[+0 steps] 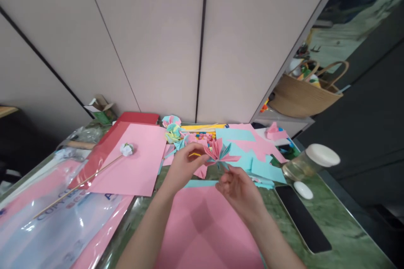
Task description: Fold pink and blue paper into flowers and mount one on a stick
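Pleated pink-and-teal paper flower [217, 153] was suspended between the two sets of fingertips, above the far end of the pink sheet [205, 235] on the counter [347, 218]. Left hand [186, 166]: thumb and forefinger pinched its near-left pink folds. Right hand [241, 195]: thumb and forefinger met at the teal underside; exact grip partly hidden. Folds fanned upward from the right fingertips; longest spread ran sideways, left pinch to a pink tip beyond the right fingers. Judged best: base steadied lightly, pleats eased apart singly, creases uncrushed.
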A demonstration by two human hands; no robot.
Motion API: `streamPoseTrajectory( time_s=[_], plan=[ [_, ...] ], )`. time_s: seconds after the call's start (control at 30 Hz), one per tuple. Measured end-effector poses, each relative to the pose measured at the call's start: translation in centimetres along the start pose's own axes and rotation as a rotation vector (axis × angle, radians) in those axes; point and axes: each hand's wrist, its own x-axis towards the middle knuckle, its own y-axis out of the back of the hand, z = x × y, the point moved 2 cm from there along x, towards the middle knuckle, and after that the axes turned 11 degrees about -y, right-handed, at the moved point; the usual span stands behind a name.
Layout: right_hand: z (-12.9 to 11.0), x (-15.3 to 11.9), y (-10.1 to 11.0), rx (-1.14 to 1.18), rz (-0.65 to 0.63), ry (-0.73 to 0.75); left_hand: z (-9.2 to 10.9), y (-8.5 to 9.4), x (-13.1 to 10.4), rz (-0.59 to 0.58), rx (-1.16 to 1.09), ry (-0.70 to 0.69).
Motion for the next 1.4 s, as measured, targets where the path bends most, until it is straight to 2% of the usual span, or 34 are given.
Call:
streamPoseTrajectory(
  time_s=[0.17,0.37,0.53,0.67,0.93,1.03,1.13,1.23,1.4],
  plan=[
    [-1.0,0.8,-1.6,-0.158,-0.005,0.081,0.7,0.8,0.7,0.007,-0.046,0.018],
    [-1.9,1.5,-1.9,-0.352,0.024,0.226,-0.2,1.8,1.3,0.003,0.032,0.071],
    [-3.2,1.2,-1.7,-0.867,0.026,0.404,-0.7,1.9,1.7,0.016,0.016,0.129],
    [-3.6,0.8,-1.5,-1.139,0.075,0.454,-1.1,2.0,1.8,0.005,-0.104,0.181],
    [-3.4,0.6,-1.6,-1.122,-0.023,0.407,-2.3,1.5,2.0,-0.018,-0.275,0.151],
    [-3.7,0.6,-1.1,-1.132,0.031,0.428,-3.3,0.8,2.3,0.027,-0.378,0.199],
    [-3.9,0.8,-0.5,-1.179,0.095,0.446,-4.4,0.3,2.6,0.035,-0.38,0.235],
    [-4.2,0.9,-0.2,-1.257,0.165,0.437,-5.1,0.3,2.8,0.009,-0.404,0.233],
    [-4.6,0.8,-0.3,-1.411,0.229,0.443,-5.2,0.8,2.7,-0.078,-0.413,0.203]
  ],
)
